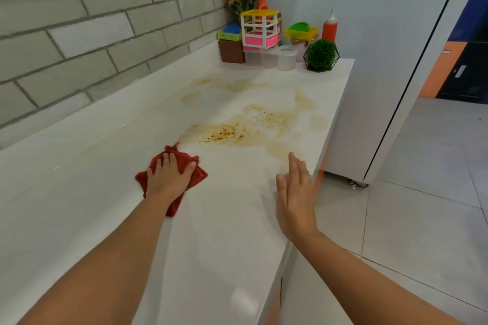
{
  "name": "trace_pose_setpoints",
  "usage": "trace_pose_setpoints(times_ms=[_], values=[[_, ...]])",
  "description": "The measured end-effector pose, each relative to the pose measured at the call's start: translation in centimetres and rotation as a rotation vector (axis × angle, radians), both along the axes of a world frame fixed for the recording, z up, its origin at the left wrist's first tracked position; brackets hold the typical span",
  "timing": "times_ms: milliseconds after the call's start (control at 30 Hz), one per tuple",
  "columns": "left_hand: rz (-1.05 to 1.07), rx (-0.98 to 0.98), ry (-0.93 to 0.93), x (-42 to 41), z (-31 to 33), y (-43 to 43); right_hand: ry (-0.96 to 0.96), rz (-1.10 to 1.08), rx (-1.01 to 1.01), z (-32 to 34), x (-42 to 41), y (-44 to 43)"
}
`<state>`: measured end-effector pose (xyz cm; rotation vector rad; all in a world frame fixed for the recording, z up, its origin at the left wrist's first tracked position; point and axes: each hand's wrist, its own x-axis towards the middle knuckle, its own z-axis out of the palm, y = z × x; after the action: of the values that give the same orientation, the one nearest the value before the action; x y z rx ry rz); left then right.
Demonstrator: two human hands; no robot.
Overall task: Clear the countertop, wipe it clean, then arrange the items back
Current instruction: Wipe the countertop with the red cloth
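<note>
- White countertop point(105, 192): items point(260, 31) grouped at 1 o'clock; clearing judged done.
- Brown stains point(237, 132) at 12 o'clock, unwiped.
- Red cloth point(196, 175), just short of stains, pressed down by left hand point(169, 179), fingers spread.
- Right hand point(295, 198) held flat, fingers together, empty.

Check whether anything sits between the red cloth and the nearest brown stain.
Nothing visible does. The red cloth, pressed under the left hand, lies just short of the brown stain, only bare countertop between. The clustered containers stand beyond the stains.
</note>
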<state>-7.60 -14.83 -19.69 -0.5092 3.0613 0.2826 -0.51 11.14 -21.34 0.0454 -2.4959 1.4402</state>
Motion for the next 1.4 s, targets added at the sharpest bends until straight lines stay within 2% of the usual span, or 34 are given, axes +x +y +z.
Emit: trace_pose_setpoints(times_ms=[100, 300, 433, 533, 633, 733, 833, 1000, 1100, 1167, 1300, 1400], values=[[-0.057, -0.019, 0.043, -0.8, -0.1, 3.8, 0.007, 0.001, -0.046, -0.2, -0.1, 0.1], [-0.432, 0.003, 0.036, 5.6, 0.0, 13.8, 0.016, 0.037, -0.119, -0.2, -0.1, 0.7], [-0.562, 0.076, 0.023, 12.3, 0.5, 12.6, 0.012, 0.034, -0.074, 0.5, 0.3, 2.2], [-0.471, 0.13, 0.047, 13.4, 0.9, 8.8, -0.063, -0.018, -0.031, 0.8, -1.4, 3.9], [-0.183, 0.151, 0.12, 10.0, 0.9, 5.0, -0.165, 0.09, 0.081, 0.7, -2.8, 5.2], [-0.076, 0.072, 0.095, 6.3, 0.5, 4.6, -0.182, 0.155, 0.147, 0.0, -2.7, 5.6], [-0.11, 0.054, 0.072, 5.3, 0.4, 7.7, -0.181, 0.179, 0.159, -0.5, -2.5, 5.3], [-0.459, 0.086, 0.065, 10.8, 1.0, 16.0, -0.171, 0.21, 0.169, -0.6, -2.6, 5.9], [-0.576, 0.099, 0.022, 14.3, 0.9, 16.2, -0.188, 0.216, 0.075, -0.8, -2.7, 6.5], [-0.554, 0.109, 0.021, 14.0, 1.0, 15.0, -0.189, 0.229, 0.016, -0.8, -2.8, 7.1], [-0.248, 0.087, 0.06, 8.5, 1.3, 13.4, -0.207, 0.291, -0.029, -0.6, -2.7, 8.3], [-0.161, 0.044, 0.027, 3.4, 1.1, 15.4, -0.235, 0.333, -0.082, -0.3, -2.5, 8.7]])
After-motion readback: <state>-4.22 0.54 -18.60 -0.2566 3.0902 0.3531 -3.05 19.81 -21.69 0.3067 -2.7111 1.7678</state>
